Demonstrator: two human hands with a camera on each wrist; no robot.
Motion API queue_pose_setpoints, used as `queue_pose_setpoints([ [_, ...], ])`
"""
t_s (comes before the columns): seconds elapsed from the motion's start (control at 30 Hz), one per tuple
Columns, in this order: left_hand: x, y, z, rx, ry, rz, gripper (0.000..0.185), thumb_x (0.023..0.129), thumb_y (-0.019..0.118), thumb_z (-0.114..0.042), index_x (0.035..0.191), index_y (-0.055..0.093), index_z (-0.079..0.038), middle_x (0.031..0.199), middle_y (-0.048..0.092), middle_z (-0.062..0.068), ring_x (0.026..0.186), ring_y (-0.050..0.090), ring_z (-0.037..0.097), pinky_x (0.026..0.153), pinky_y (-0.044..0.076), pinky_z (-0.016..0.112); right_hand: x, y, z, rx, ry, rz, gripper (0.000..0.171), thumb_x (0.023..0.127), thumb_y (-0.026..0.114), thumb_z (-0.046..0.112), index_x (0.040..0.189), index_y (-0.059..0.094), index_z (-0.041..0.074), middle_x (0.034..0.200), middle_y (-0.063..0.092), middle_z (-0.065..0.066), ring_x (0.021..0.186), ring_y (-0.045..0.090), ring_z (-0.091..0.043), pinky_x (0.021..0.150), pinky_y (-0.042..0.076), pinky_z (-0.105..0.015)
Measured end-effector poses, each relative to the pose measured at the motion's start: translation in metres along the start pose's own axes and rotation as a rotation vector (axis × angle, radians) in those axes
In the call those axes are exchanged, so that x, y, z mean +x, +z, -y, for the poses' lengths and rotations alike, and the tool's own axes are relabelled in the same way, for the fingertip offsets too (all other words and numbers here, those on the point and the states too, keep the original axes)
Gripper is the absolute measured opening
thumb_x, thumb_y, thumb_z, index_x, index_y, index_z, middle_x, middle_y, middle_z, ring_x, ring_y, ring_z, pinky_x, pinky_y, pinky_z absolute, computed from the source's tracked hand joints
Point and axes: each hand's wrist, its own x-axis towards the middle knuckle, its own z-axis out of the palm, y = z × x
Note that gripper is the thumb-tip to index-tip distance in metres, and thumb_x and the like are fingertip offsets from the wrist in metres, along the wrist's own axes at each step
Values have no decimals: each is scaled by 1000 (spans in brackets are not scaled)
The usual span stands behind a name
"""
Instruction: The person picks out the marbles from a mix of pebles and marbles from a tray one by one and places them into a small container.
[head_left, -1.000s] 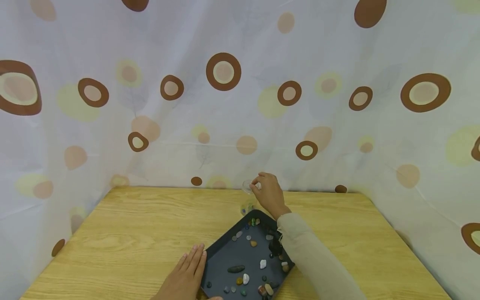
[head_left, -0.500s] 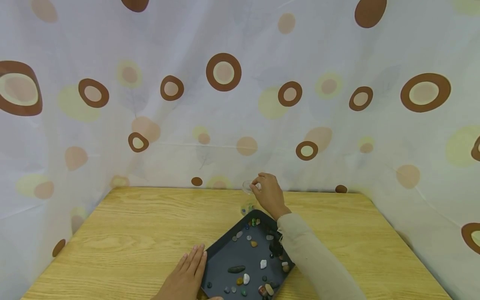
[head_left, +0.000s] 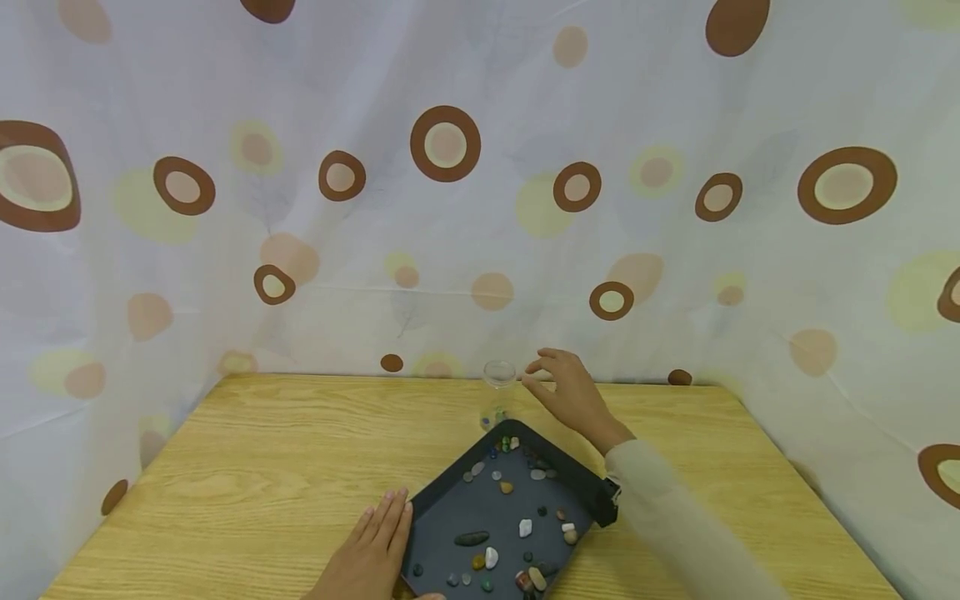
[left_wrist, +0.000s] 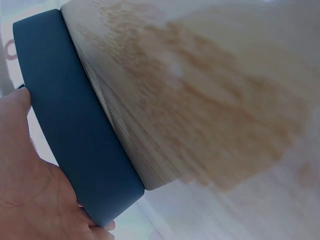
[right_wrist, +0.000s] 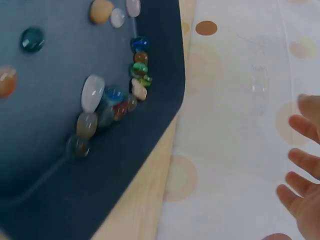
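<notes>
Clear glass, a small jar (head_left: 498,392), is seen standing upright on a wooden table (head_left: 247,450) at its far edge, just beyond the far corner of a dark tray (head_left: 450,500). A few small stones can be made out at the jar's bottom. The right hand (head_left: 572,393) is held just beside the jar, to its right, with fingers spread and relaxed; nothing is pinched or gripped, and a small gap to the glass is visible. The left hand (head_left: 371,557) is laid flat on the table, fingers straight and together, its edge pressed against the tray's near left rim. Polished pebbles (head_left: 525,527) in white, brown, green and blue are scattered across the tray, with a cluster gathered in its far corner (right_wrist: 122,95). A spotted curtain (head_left: 447,143) is hung behind the table.

The jar is judged light, rigid, smooth and breakable, and likely to tip easily. It would best be taken around its middle wall, between thumb and fingers, and kept upright.
</notes>
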Motion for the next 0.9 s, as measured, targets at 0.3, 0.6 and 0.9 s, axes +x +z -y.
queue_pose_setpoints([
  [0.3,-1,2,1,17,7,-14,102,84,42,-77,142,41,6,152,32,22,139,31,38,108,35,51,-47,-13,-14,-153,-64,287,19,87,72,21,102,70,11,135,51,-22,127,43,-43,99,40,-58],
  [0.6,0,-1,1,3,-5,23,100,84,43,-76,143,40,5,153,30,22,140,29,38,110,33,50,-78,-2,-18,-337,-118,383,15,79,79,18,89,68,16,128,56,-19,121,48,-43,83,49,-58],
  [0.9,0,0,0,53,21,-18,106,82,37,-81,141,41,8,150,33,24,138,33,39,106,38,51,-85,14,-24,-431,-185,344,18,73,83,12,81,68,18,121,60,-16,116,52,-39,83,50,-55],
])
